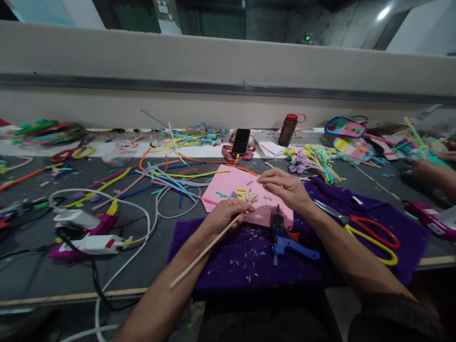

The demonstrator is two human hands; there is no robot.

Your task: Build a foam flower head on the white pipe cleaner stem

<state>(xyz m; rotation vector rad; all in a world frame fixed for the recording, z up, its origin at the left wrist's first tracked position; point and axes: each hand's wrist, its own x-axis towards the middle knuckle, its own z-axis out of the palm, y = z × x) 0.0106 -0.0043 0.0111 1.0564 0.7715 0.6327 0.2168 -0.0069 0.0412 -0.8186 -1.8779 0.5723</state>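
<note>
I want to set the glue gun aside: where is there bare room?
The dark table looks mostly bare at front left, nearer than the magenta power strip, and between the white cables and purple cloth. It is crowded on the pink sheet and among the fuzzy stems.

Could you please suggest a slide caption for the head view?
Left hand holding a pale stick near a blue glue gun.

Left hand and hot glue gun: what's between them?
In the head view, a strip of the pink sheet and, past its near edge, the purple cloth show between left hand and hot glue gun. No other tool there.
</note>
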